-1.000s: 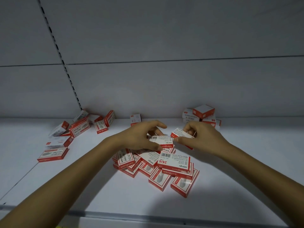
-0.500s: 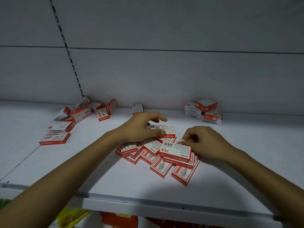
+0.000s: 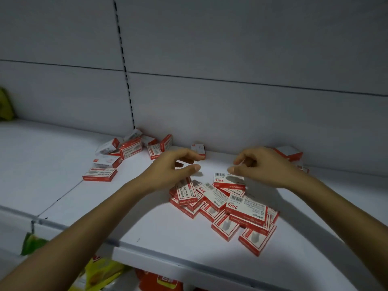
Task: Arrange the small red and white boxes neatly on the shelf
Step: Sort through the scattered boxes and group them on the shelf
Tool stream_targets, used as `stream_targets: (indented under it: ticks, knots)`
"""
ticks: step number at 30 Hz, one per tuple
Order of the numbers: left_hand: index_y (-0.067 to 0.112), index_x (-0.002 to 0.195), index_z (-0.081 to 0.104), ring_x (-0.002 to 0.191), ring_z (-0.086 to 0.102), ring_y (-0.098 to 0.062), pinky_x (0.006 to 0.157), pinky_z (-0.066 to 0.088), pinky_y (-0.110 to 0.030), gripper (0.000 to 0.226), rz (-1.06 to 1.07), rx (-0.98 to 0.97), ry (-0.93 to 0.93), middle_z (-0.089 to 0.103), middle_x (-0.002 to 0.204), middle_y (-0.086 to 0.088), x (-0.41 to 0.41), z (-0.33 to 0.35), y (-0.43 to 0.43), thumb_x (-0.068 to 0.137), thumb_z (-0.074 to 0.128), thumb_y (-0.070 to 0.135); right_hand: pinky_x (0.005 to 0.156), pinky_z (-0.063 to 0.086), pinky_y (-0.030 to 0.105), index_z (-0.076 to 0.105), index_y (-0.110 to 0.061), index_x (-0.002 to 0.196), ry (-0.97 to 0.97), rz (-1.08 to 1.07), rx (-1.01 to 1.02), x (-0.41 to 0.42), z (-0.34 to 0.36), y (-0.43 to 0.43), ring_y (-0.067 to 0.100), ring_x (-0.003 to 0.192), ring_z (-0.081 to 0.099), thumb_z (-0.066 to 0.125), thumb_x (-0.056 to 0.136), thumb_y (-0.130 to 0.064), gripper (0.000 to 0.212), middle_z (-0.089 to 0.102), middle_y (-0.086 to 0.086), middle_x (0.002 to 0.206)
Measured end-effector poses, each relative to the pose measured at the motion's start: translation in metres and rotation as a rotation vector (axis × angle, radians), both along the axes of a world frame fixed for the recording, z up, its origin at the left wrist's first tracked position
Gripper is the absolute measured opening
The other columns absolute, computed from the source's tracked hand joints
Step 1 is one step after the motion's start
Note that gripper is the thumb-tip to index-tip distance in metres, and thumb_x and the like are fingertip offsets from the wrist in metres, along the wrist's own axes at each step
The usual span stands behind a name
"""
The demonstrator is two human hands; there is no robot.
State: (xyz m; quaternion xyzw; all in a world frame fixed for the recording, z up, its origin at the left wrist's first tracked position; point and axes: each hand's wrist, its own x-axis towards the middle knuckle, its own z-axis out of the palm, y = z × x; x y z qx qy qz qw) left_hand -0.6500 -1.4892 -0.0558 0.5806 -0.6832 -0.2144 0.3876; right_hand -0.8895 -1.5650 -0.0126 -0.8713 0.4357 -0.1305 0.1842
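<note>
A loose heap of small red and white boxes lies in the middle of the white shelf. My left hand hovers above the heap's left end, fingers loosely curled and empty. My right hand hovers above the heap's far side, thumb and forefinger close together over a box marked 24/6, with nothing clearly between them. More boxes lie scattered at the back left. One box stands alone against the back wall. Another small stack sits behind my right hand.
The grey back wall rises right behind the shelf, with a slotted upright at left. The shelf's front lip runs across below my arms. Yellow and red packets show on the level underneath.
Both hands have let go of the boxes they held and lifted off the heap, moving apart. The view has swung left and down.
</note>
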Motion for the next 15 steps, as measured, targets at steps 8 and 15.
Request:
stream_targets:
  ticks: [8, 15]
  knots:
    - [0.029, 0.107, 0.064, 0.098, 0.059, 0.006, 0.087, 0.051, -0.021, 0.018, 0.105, -0.017, -0.006, 0.064, 0.11, 0.016, 0.042, -0.01, 0.026, 0.089, 0.062, 0.027, 0.076, 0.053, 0.033, 0.063, -0.029, 0.101, 0.037, 0.161, -0.014, 0.075, 0.011, 0.01, 0.007, 0.082, 0.06, 0.064, 0.079, -0.057, 0.035, 0.064, -0.01, 0.091]
    - [0.03, 0.106, 0.065, 0.1, 0.058, 0.005, 0.088, 0.052, -0.026, 0.018, 0.214, -0.007, -0.002, 0.064, 0.106, 0.019, 0.1, -0.017, 0.058, 0.088, 0.064, 0.028, 0.073, 0.05, 0.032, 0.061, -0.026, 0.1, 0.072, 0.303, -0.049, 0.154, 0.014, 0.021, 0.011, 0.08, 0.059, 0.064, 0.081, -0.054, 0.034, 0.062, -0.008, 0.087]
